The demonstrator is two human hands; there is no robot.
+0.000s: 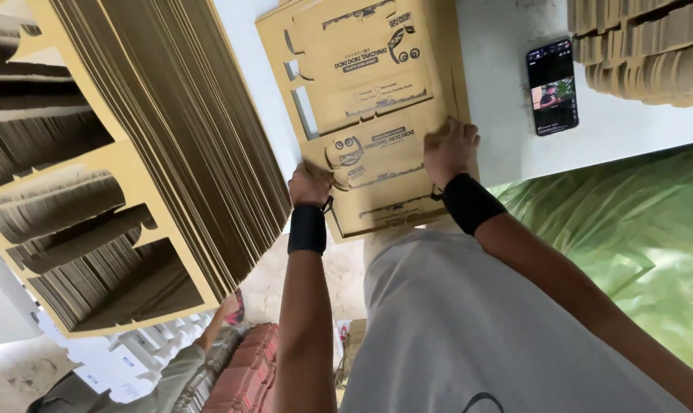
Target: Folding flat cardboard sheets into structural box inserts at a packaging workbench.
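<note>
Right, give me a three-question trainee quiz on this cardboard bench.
1. True or false: both the left hand and the right hand touch the flat printed carton blank.
2. Which lies right of the blank on the white table? A) scissors B) a phone with a lit screen C) a tape roll
3. Fill in: the tall stack of die-cut cardboard blanks stands on the person's ____ side.

Key: 1 true; 2 B; 3 left. Both wrists carry black wristbands, and the hands press at the blank's near part, left at its left edge, right near its right edge.
</note>
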